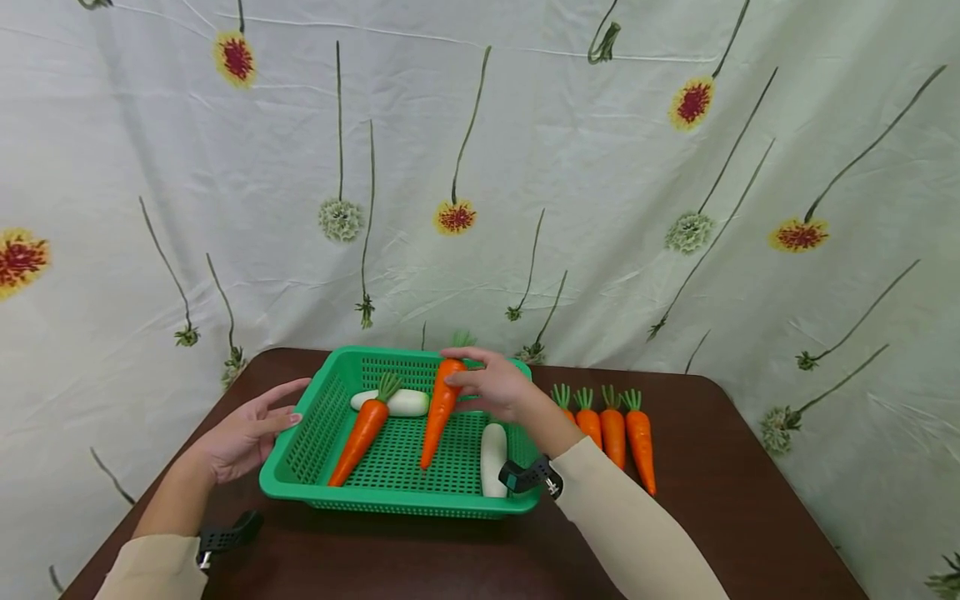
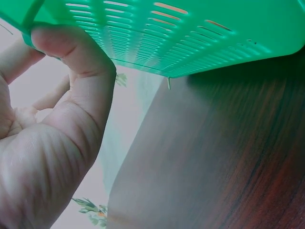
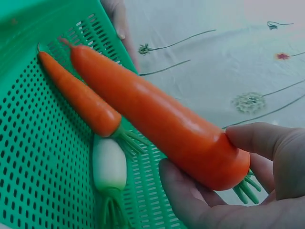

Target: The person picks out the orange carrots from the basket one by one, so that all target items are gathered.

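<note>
My right hand (image 1: pixel 491 385) grips an orange carrot (image 1: pixel 441 408) near its leafy top, thumb on one side and fingers on the other. The carrot hangs tilted over the green plastic basket (image 1: pixel 397 500), its tip pointing down and toward me. At the basket's left rim, my left hand (image 1: pixel 243 435) holds the edge, its thumb (image 2: pixel 71 45) touching the rim. Inside the basket lie another carrot (image 1: pixel 362 437), leaning on a white radish (image 1: pixel 405 403), and a second white radish (image 1: pixel 492 458) at the right side. The right wrist view shows the held carrot (image 3: pixel 152 109) close up.
Several carrots (image 1: pixel 639 433) lie in a row on the dark brown table (image 1: pixel 705 500), right of the basket and partly behind my right arm. A flower-patterned cloth (image 1: pixel 585 167) hangs behind the table. Both wrists wear black straps (image 1: pixel 531 477).
</note>
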{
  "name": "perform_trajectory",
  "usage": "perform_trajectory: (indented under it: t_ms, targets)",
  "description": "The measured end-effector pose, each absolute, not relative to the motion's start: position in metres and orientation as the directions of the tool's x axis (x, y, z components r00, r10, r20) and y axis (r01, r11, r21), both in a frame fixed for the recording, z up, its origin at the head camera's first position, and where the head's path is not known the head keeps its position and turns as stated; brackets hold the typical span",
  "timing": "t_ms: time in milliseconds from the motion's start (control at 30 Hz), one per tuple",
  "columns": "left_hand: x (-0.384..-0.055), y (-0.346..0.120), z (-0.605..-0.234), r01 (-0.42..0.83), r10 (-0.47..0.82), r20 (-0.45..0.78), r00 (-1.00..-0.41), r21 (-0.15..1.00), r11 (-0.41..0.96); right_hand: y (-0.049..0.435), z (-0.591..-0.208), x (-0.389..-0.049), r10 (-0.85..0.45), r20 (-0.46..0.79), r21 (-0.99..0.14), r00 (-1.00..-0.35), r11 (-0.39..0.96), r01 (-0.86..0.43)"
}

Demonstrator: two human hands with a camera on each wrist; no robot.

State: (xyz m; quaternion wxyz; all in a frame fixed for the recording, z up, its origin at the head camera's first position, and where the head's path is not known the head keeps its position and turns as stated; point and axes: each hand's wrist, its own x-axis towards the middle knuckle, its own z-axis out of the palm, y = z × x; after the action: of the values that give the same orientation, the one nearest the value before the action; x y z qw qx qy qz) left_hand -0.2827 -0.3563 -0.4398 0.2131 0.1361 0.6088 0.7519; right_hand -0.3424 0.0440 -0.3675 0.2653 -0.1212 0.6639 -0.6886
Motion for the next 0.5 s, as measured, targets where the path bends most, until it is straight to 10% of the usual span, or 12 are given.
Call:
perform_trajectory:
  t_ms: [500]
  targets:
    - [-0.282,-0.356,-0.440,-0.152,0.466,-0.065,-0.882,0.977,-0.151,0.091,-0.366,-0.333,-0.444,-0.099,-0.988,-0.890,-0.066,0.143]
